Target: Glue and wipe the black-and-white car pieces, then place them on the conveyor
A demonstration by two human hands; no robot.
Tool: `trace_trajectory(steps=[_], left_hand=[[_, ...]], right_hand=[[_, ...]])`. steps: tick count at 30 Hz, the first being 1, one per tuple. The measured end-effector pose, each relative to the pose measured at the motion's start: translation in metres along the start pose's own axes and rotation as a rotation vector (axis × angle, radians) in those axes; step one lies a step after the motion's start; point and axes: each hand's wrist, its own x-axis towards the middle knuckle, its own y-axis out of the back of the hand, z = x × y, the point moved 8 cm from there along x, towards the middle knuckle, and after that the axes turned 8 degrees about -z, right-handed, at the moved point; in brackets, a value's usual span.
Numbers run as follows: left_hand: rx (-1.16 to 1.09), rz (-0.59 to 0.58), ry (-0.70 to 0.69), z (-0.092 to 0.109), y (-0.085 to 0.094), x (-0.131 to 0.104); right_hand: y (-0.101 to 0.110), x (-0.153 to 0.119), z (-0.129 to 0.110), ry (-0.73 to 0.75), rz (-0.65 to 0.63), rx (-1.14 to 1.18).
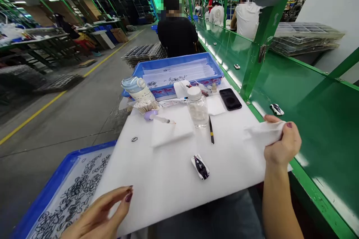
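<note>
My right hand [282,143] is closed on a white cloth [262,133] at the right edge of the white work surface [165,194]. Over the near left corner, my left hand [108,209] has thumb and forefinger brought close together; whether something tiny is between the tips I cannot make out. A small white and black toy car [200,167] lies on the surface between the hands, touched by neither. Behind it are black tweezers [211,130] with a yellow band and a clear bottle [198,110]. A small black ring [134,139] lies at the left.
At the lower left, a blue tray [75,186] holds many black rings. A blue bin [179,61], patterned cup [140,91], purple-capped applicator [151,115] and phone [230,99] stand or lie farther back. Toy cars [277,109] sit on the green conveyor [314,127] at right.
</note>
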Motion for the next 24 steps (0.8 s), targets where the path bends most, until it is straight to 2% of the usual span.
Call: trace_trajectory(steps=[1,2,3,4,5,6,7,9,11,14,17,21,24], left_hand=[[-0.184,0.085,0.039,0.006,-0.010,-0.011],[-0.367,0.094,0.090,0.012,-0.029,-0.019],[-0.542,0.065,0.140,0.020,-0.053,-0.026],[-0.703,-0.022,0.187,0.030,-0.082,-0.030],[-0.847,-0.108,0.236,0.041,-0.109,-0.034],[-0.981,-0.185,0.292,0.050,-0.133,-0.037],[-1.097,-0.249,0.352,0.056,-0.152,-0.040],[-1.258,-0.332,0.465,0.063,-0.174,-0.045],[-1.345,-0.382,0.535,0.063,-0.181,-0.049],[-1.394,-0.439,0.559,0.061,-0.180,-0.052],[-1.412,-0.441,0.550,0.059,-0.178,-0.054],[-1.413,-0.391,0.532,0.058,-0.178,-0.055],[-1.402,-0.357,0.522,0.059,-0.177,-0.055]], right_hand=[[-0.009,-0.005,-0.005,-0.029,-0.079,0.071],[-0.028,-0.014,-0.010,-0.080,-0.263,0.083],[-0.053,-0.030,-0.012,-0.140,-0.515,0.020],[-0.074,-0.052,-0.012,-0.186,-0.756,-0.093],[-0.088,-0.074,-0.010,-0.206,-0.942,-0.230],[-0.095,-0.093,-0.008,-0.201,-1.066,-0.356],[-0.099,-0.106,-0.006,-0.182,-1.128,-0.441],[-0.098,-0.117,-0.007,-0.136,-1.134,-0.456],[-0.096,-0.113,-0.011,-0.094,-1.069,-0.366],[-0.104,-0.102,-0.031,0.087,-0.989,-0.209],[-0.124,-0.113,-0.056,0.326,-1.031,-0.095],[-0.135,-0.130,-0.071,0.520,-0.969,-0.187],[-0.132,-0.135,-0.077,0.647,-1.013,-0.273]])
